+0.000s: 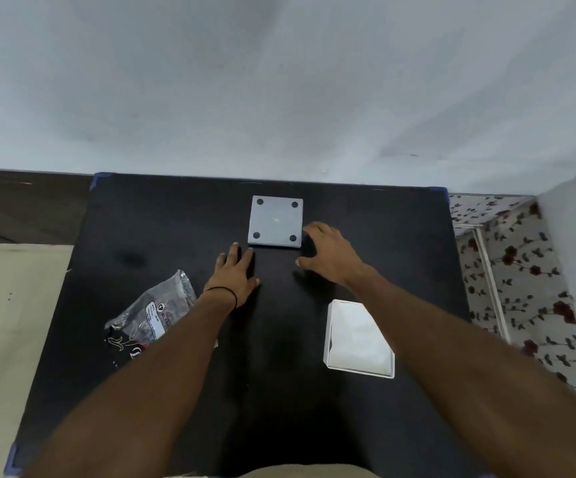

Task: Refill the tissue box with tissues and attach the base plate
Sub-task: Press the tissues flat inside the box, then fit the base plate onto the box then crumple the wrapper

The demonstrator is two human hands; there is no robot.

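Fingers spread and empty, a person's left hand (236, 273) lies flat on a black table (162, 236), its fingertips just short of the near edge of one grey square base plate (275, 220). The right hand (328, 255) hovers loosely open beside the plate's right edge, fingers curled, gripping nothing; whether a fingertip touches the plate cannot be told. The plate lies flat near the table's far edge, showing four dark round spots, one in each corner. A thin black band (224, 293) circles the left wrist. One white tissue box (359, 339), open side up with white tissue visible inside, rests under the right forearm, well apart from the plate. One crinkled clear plastic packet (157, 310) with a printed label lies beside the left forearm. Behind the table rises a pale wall (279, 81); flowered fabric (521, 270) shows at right, and a cream surface (7, 322) at left.
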